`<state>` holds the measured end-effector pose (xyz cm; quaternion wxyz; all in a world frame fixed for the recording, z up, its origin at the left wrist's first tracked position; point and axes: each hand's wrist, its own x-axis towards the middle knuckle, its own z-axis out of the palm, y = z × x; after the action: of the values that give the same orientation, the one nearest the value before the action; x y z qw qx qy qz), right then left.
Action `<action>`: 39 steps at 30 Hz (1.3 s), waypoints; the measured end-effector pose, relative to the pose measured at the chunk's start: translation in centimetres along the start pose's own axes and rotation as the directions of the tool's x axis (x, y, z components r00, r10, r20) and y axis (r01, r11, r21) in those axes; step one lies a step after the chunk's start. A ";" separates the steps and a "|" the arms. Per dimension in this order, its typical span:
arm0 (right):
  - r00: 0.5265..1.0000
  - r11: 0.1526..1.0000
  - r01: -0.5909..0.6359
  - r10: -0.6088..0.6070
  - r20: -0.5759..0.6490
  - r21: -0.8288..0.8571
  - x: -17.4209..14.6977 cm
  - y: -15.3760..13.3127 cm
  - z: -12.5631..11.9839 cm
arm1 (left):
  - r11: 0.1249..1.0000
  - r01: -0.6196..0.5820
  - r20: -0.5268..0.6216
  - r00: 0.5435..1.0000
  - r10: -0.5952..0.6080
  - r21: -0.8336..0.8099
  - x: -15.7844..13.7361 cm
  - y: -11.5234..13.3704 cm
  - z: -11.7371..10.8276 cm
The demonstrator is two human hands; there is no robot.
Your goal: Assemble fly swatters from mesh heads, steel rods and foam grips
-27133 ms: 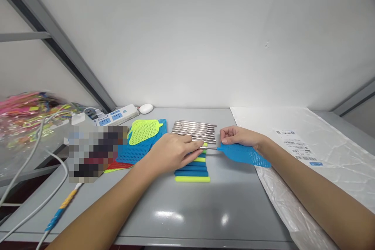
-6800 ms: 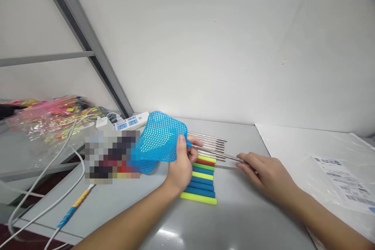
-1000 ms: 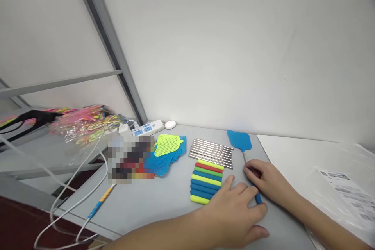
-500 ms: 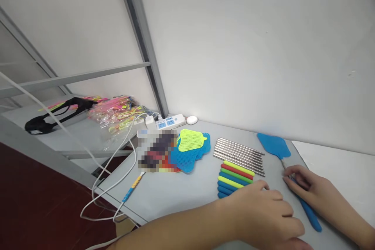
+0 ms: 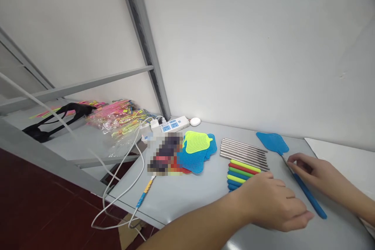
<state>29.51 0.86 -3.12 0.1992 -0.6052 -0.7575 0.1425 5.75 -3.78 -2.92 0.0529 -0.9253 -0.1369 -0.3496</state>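
A fly swatter (image 5: 309, 195) lies at the right of the grey table, with a blue mesh head, a thin metal rod and a long blue handle. My right hand (image 5: 319, 174) closes its thumb and fingertips around the swatter where rod meets handle. My left hand (image 5: 277, 203) is held over the table to the left of the handle, fingers curled together; its palm side is hidden. Partly covered by it is a row of coloured handles (image 5: 241, 174) in yellow, red, green and blue. Behind them several metal rods (image 5: 243, 152) lie side by side.
Yellow and blue swatter heads (image 5: 197, 142) are stacked left of the rods, beside a pixelated object (image 5: 165, 154). A power strip (image 5: 175, 124) and a white rounded object (image 5: 195, 121) sit by the wall. White cables (image 5: 142, 164) hang over the table edge. Bagged colourful items (image 5: 117, 115) occupy the left shelf.
The view has shifted slightly, so the table's things appear further right. The swatter's handle end has swung a little up and right in my right hand. My left hand's fingers have curled closer together.
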 end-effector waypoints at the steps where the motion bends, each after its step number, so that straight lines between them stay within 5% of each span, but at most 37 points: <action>1: 0.998 0.998 0.048 -0.046 0.045 -0.034 0.9 -0.7 -0.4 | 1.000 -0.002 0.000 1.000 0.002 -0.009 0.0 0.0 0.0; 5: 0.969 0.968 0.210 -0.188 0.161 -0.137 5.8 -4.5 -1.0 | 0.999 0.033 0.024 0.999 -0.032 -0.032 0.0 0.4 0.1; 11: 0.934 0.958 0.272 -0.241 0.263 -0.086 12.0 -8.7 2.3 | 0.989 0.140 0.103 0.986 -0.133 -0.057 0.4 0.3 -0.1; 18: 0.899 0.954 0.299 -0.269 0.347 -0.036 13.8 -9.3 5.0 | 0.979 0.131 0.219 0.971 -0.095 -0.154 1.0 0.6 0.6; 26: 0.887 0.934 0.355 -0.323 0.329 -0.043 14.3 -9.8 4.8 | 0.993 0.115 0.292 0.950 -0.112 0.008 0.9 0.5 0.1; 32: 0.935 0.943 0.325 -0.309 0.174 -0.074 13.6 -10.5 3.2 | 0.982 0.189 0.215 0.959 -0.183 -0.008 1.2 -1.1 -1.0; 36: 0.969 0.970 0.216 -0.227 -0.100 -0.112 10.7 -10.4 -0.8 | 0.972 0.223 0.066 0.972 -0.227 0.072 0.5 -4.0 -2.6; 39: 0.899 0.975 0.153 -0.204 -0.387 -0.160 6.7 -8.9 -3.4 | 0.938 0.311 -0.114 0.948 -0.296 0.152 -0.8 -6.0 -3.9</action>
<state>22.16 5.22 4.80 0.3239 -0.5607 -0.7603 -0.0512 0.97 1.00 -0.50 0.0822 -0.8687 -0.3045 -0.3820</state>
